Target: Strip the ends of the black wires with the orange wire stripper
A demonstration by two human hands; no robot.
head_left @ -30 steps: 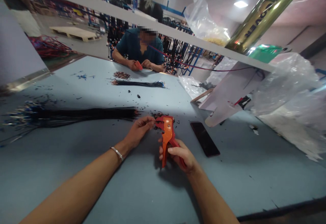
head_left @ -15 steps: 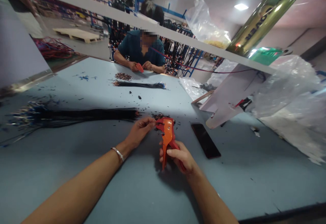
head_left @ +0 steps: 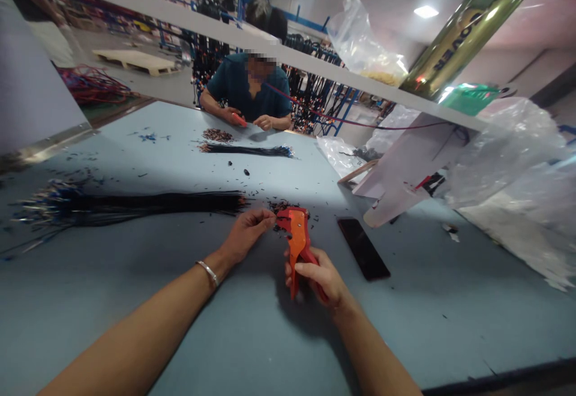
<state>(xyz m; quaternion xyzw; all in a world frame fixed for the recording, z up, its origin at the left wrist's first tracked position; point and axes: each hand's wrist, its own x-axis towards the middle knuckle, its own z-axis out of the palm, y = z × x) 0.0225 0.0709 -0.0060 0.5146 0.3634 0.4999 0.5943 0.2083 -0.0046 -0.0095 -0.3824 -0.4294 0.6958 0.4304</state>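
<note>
My right hand (head_left: 321,276) is wrapped round the handles of an orange and red wire stripper (head_left: 297,234), whose jaws point up and left over the table. My left hand (head_left: 249,228), with a bracelet at its wrist, pinches thumb and fingertips together right at those jaws. Whatever is between these fingertips is too small to make out. Just beyond the left hand lies a long bundle of black wires (head_left: 157,204), its blue and silvery ends spread out at the left. Small black scraps (head_left: 279,206) are scattered behind the stripper's head.
A dark phone (head_left: 363,249) lies right of my right hand. Across the blue-grey table (head_left: 225,336), a co-worker (head_left: 245,93) holds a red tool behind a second wire bundle (head_left: 247,150) and a pile of small brown pieces (head_left: 218,135). Clear plastic bags (head_left: 508,150) crowd the right side.
The wire stripper has shifted slightly right, its handles a little closer together. My left hand has barely moved. The co-worker's red tool has moved left and their hands are farther apart.
</note>
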